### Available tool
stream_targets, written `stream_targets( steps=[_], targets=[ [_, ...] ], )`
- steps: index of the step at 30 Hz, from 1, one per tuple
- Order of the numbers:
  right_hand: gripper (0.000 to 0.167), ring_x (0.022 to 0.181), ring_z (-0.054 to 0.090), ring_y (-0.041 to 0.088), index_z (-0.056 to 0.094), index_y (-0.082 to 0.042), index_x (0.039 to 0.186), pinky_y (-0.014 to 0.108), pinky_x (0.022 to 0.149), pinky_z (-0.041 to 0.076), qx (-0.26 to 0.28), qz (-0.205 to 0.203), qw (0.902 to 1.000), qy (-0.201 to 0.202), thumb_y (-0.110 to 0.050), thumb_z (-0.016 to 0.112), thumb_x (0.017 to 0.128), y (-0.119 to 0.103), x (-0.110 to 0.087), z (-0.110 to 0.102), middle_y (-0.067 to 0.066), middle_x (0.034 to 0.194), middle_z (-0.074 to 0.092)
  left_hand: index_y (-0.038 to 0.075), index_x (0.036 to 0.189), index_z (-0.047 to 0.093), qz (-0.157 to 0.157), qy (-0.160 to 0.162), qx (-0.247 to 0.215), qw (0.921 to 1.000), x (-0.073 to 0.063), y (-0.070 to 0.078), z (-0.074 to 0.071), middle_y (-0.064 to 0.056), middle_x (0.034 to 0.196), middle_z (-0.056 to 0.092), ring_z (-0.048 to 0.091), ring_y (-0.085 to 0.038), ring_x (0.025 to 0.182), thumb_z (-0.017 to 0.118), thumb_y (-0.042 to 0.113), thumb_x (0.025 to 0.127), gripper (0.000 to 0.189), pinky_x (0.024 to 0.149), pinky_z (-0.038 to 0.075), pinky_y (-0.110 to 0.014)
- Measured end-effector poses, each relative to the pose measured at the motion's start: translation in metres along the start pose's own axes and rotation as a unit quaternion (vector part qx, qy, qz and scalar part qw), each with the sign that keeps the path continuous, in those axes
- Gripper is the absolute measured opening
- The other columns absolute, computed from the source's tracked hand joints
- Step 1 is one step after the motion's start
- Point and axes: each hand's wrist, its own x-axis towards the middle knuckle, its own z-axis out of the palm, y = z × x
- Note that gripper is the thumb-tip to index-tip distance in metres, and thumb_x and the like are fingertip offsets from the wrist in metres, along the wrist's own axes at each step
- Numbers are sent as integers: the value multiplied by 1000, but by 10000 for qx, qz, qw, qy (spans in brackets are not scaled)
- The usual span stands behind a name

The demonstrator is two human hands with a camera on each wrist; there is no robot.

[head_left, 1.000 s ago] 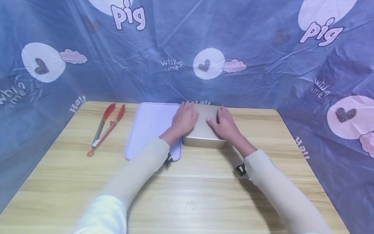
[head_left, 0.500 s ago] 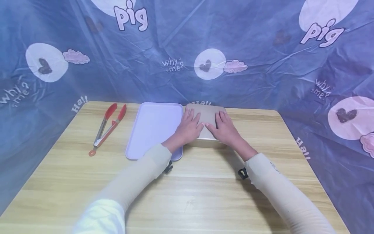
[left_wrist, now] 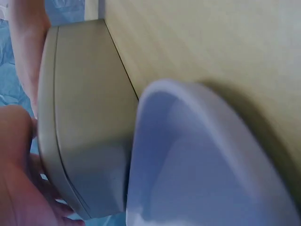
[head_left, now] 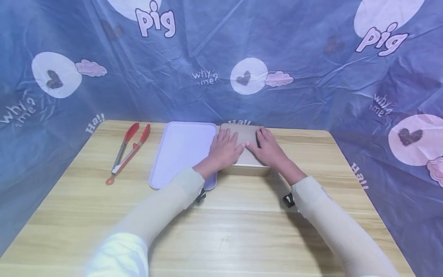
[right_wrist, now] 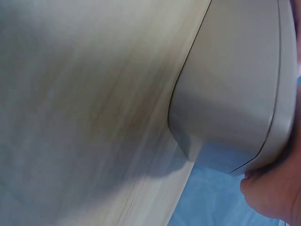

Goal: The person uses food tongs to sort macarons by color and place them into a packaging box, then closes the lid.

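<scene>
A gold-coloured rectangular tin (head_left: 247, 170) stands at the back of the table with its lid (head_left: 243, 132) on. My left hand (head_left: 223, 151) lies across the left part of the lid, fingers straight and spread. On the right side, my right hand (head_left: 270, 149) rests with its thumb on the lid and its fingers along the right edge. Both thumb tips come close together over the middle. In the left wrist view a thin seam runs below the lid on the tin (left_wrist: 89, 89). The right wrist view shows a fingertip (right_wrist: 247, 181) at the lid's rim.
A pale purple tray (head_left: 183, 150) lies right beside the tin on its left. Farther left are red-tipped tongs (head_left: 128, 158), spread apart on the wooden table (head_left: 225, 227). A blue printed cloth (head_left: 194, 50) hangs close behind the table and at its sides.
My left hand has come from the lid's far left edge nearer onto its top. The right hand stays at the right edge, its fingers shifting slightly. Tray and tongs keep their places.
</scene>
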Motion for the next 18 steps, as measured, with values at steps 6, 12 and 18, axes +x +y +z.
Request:
stream_targets(
  steps=[6, 12, 18],
  targets=[
    [88, 155, 6, 42, 15, 8, 157, 52, 126, 10, -13, -40, 9999, -160, -59, 36, 103, 3, 5, 3, 29, 166, 10, 15, 160, 28, 232, 14, 338, 9992, 4, -1, 1, -19, 168, 13, 6, -33, 157, 17, 60, 105, 72, 126, 7, -55],
    [86, 155, 6, 42, 14, 9, 157, 52, 126, 10, -82, -146, 9998, -124, -56, 35, 104, 4, 8, 3, 29, 165, 10, 16, 161, 27, 193, -68, 309, 9993, 7, -2, 4, -20, 168, 10, 3, -33, 157, 16, 61, 105, 72, 126, 4, -54],
    [85, 156, 3, 41, 13, 9, 157, 52, 126, 10, -119, -149, 9996, -200, -54, 36, 104, 4, 7, 1, 28, 166, 8, 17, 161, 25, 133, -121, 352, 9992, 7, -1, 6, -18, 169, 8, 2, -31, 158, 16, 58, 106, 69, 126, 2, -53]
  ],
)
